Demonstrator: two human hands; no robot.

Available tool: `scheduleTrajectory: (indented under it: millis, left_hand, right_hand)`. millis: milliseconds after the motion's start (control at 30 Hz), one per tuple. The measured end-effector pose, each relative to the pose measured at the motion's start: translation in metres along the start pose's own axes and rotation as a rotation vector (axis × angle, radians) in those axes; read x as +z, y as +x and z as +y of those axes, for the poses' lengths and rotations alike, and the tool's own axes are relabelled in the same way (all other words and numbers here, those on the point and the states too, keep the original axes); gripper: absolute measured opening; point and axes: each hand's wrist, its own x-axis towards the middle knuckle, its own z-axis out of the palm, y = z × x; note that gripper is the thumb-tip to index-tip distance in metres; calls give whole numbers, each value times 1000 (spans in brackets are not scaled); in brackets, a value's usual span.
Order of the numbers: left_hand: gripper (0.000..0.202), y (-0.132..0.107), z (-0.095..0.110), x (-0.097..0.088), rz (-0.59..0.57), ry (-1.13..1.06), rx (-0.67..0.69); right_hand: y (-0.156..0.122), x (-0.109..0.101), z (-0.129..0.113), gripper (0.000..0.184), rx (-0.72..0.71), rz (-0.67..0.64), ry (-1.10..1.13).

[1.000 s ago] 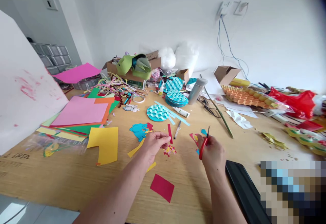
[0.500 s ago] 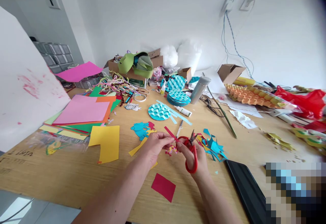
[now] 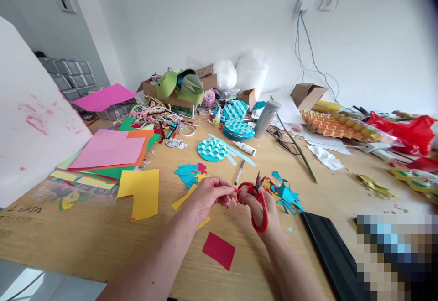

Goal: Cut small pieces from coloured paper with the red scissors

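Between the fingertips of both hands is a narrow red paper strip [image 3: 237, 191], mostly hidden by the fingers. My left hand [image 3: 212, 194] is closed in a pinch on its left end. My right hand [image 3: 263, 204] pinches the other end and also carries red-handled scissors [image 3: 264, 214], their blades pointing up and slightly parted. Below the hands lies a dark red paper rectangle [image 3: 219, 251]. Blue paper fish [image 3: 186, 174] rest left of my left hand, beside yellow paper strips [image 3: 184, 199]. Blue paper scraps [image 3: 286, 196] are heaped right of my right hand.
A pen [image 3: 240, 172] lies beyond the hands, near a scale-covered blue disc [image 3: 212, 149]. Yellow paper [image 3: 145, 196] and stacked coloured sheets [image 3: 107, 148] are at left. A black phone-like slab [image 3: 326, 246] lies right. Farther back stands a metal flask [image 3: 268, 119].
The red strip's free end, which stuck up leftward past the fingers, is now down between the two hands. The hands stay close together, and the camera view has shifted slightly.
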Motion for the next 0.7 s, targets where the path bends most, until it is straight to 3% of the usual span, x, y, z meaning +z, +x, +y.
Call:
scheduleTrajectory:
  millis: [200, 433, 700]
  left_hand:
    - [20, -2, 7, 1, 81, 196, 33]
    - [22, 1, 0, -6, -55, 435, 121]
    - [26, 3, -1, -3, -17, 299, 113]
  right_hand:
    - [-1, 1, -7, 20, 39, -12, -73]
    - [0, 0, -6, 22, 38, -3, -116]
    - [-5, 2, -11, 34, -14, -6, -157]
